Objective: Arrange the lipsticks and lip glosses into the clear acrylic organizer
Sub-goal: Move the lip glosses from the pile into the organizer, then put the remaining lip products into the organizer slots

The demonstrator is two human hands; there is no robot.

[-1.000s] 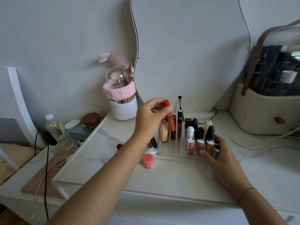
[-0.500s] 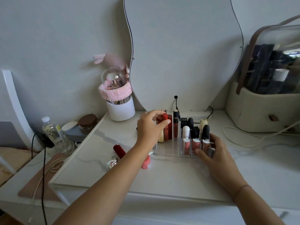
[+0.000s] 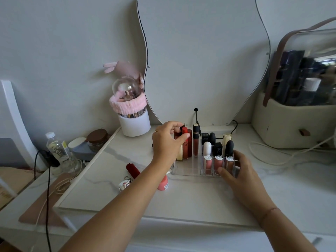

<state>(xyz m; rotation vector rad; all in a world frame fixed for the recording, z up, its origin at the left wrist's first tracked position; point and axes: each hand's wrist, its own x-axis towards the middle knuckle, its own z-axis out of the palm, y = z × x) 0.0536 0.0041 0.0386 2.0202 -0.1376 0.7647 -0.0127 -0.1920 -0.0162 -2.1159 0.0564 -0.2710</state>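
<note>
Red lipstick [image 3: 185, 131] in L grip [image 3: 166, 144]

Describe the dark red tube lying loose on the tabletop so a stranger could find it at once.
Below the wavy-edged mirror stands the clear acrylic organizer on the white marbled tabletop. Left of it lies the dark red glossy tube. Unlike the stubby coral-pink pot and small silver-capped trinket beside it, it is long, slim and deep red.
</note>
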